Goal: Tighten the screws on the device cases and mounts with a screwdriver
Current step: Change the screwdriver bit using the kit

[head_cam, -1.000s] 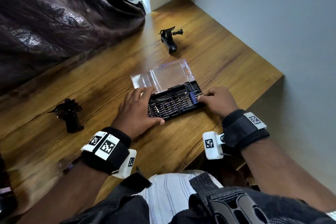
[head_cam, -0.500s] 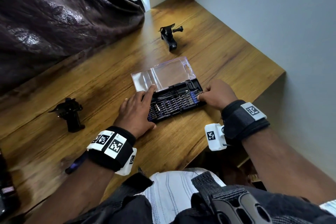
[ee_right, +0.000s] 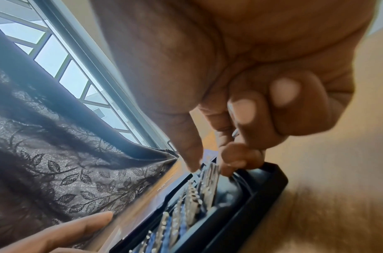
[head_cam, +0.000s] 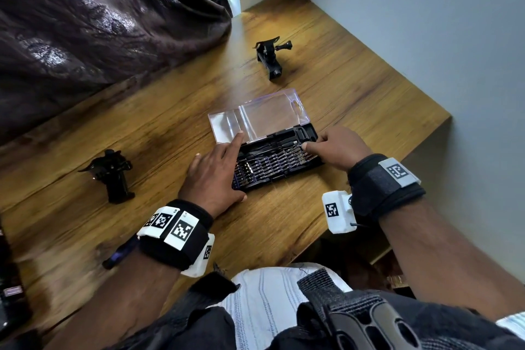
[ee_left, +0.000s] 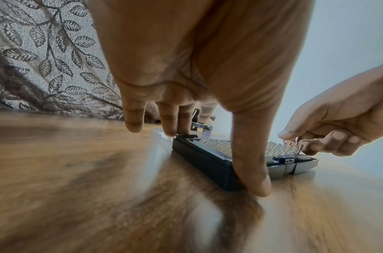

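Note:
An open bit kit point(head_cam: 272, 167) lies mid-table, a black tray with rows of bits and a clear lid point(head_cam: 264, 116) folded back. My left hand point(head_cam: 216, 167) rests on the tray's left end with straight fingers, its thumb point(ee_left: 251, 154) pressed against the near wall. At the tray's right end my right hand point(head_cam: 332, 145) pinches a thin metal bit point(ee_left: 305, 140) between thumb and curled fingers, just above the bit rows point(ee_right: 195, 205). Two black camera mounts stand on the table, one far behind the kit point(head_cam: 270, 60) and one to the left point(head_cam: 113, 176).
The wooden table point(head_cam: 355, 79) ends close to the right of the kit, beside a grey wall. A dark leaf-patterned curtain point(head_cam: 85, 23) hangs along the table's far left side under a window point(ee_right: 63, 56). My lap and a black strap sit below the near edge.
The kit has shifted slightly away and my left hand has slid off the bit rows to the tray's left end. My right hand has closed on a bit at the right end.

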`<state>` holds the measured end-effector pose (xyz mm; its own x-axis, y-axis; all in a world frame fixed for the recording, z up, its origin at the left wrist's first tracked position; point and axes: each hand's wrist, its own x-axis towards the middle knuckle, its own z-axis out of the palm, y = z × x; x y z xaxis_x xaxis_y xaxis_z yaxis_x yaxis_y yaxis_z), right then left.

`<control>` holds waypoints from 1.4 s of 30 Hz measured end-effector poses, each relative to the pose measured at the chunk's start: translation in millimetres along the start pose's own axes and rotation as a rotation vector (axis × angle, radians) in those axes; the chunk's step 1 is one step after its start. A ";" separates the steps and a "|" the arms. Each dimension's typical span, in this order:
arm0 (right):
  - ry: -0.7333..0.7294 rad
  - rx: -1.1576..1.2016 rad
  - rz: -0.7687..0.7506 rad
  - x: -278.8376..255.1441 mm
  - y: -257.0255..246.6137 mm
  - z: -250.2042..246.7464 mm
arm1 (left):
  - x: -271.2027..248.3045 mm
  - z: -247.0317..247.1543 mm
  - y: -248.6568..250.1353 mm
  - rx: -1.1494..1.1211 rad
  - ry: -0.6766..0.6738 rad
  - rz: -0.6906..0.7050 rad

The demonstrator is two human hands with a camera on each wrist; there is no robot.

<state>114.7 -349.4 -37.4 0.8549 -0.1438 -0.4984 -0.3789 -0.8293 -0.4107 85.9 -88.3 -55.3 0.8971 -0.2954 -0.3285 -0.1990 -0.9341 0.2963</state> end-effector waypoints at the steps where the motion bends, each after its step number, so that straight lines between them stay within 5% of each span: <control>1: 0.013 0.022 0.006 0.6 2.7 0.1 | 0.0 0.2 -0.5 -0.001 -0.002 -0.004; 15: 0.054 0.059 0.000 0.6 6.7 5.3 | -1.1 -0.9 1.1 -0.053 -0.004 -0.043; 23: 0.171 0.348 -0.060 -11.5 6.0 7.0 | -22.8 -11.3 -9.6 -0.203 -0.018 -0.037; 31: -0.040 0.822 -0.256 -45.7 -33.6 26.7 | -101.7 -15.2 -63.3 -0.252 0.154 -0.348; 35: -0.173 0.973 -0.255 -66.9 -63.5 47.8 | -126.7 1.1 -80.8 -0.112 0.102 -0.501; 42: -0.293 1.086 -0.214 -109.5 -103.5 76.4 | -135.0 15.2 -99.5 -0.016 0.150 -0.420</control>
<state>33.2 -206.6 1.4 0.8772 0.1939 -0.4393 -0.4635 0.1030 -0.8801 -21.4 41.5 -54.1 0.9463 0.1429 -0.2901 0.2003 -0.9633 0.1787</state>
